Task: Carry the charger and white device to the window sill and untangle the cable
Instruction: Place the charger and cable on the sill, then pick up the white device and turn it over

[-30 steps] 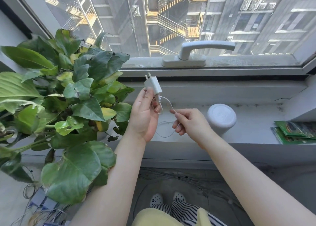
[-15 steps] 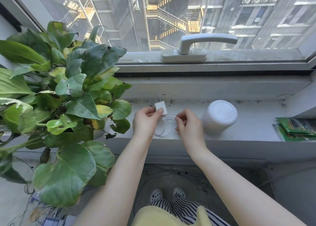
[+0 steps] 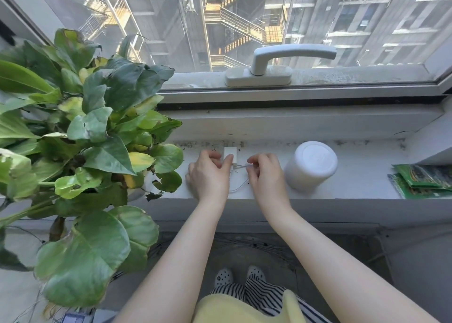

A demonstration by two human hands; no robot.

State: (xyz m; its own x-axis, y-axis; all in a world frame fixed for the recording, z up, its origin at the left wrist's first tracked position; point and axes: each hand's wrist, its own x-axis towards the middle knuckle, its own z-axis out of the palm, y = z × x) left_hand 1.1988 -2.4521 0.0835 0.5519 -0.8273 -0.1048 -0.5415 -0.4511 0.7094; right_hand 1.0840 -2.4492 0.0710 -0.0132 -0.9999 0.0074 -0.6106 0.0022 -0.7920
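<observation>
Charger (image 3: 230, 154): a small white block was seen lying on the window sill (image 3: 362, 183), near its back edge, between the two hands.
Left hand (image 3: 208, 175): it was laid palm down on the sill, with thumb and forefinger closed on the near end of the charger.
Right hand (image 3: 265, 173): it was held just right of the charger, fingertips pinched on the cable where it leaves the charger.
Cable (image 3: 238, 187): a thin white line was seen running from the charger into the right fingertips, and a slack loop of it was lying on the sill between the wrists; how far it was still tangled could not be told.
White device (image 3: 310, 166): a rounded white cylinder was stood upright on the sill, just right of the right hand and apart from it.
Potted plant (image 3: 93, 136): large green leaves, some yellowed, were spread over the left end of the sill, close to the left hand.
Green packets (image 3: 423, 179): a small flat stack was seen at the right end of the sill, well apart from the device.
Window handle (image 3: 281, 60): it was fixed on the frame above the sill, lever turned to the right.
</observation>
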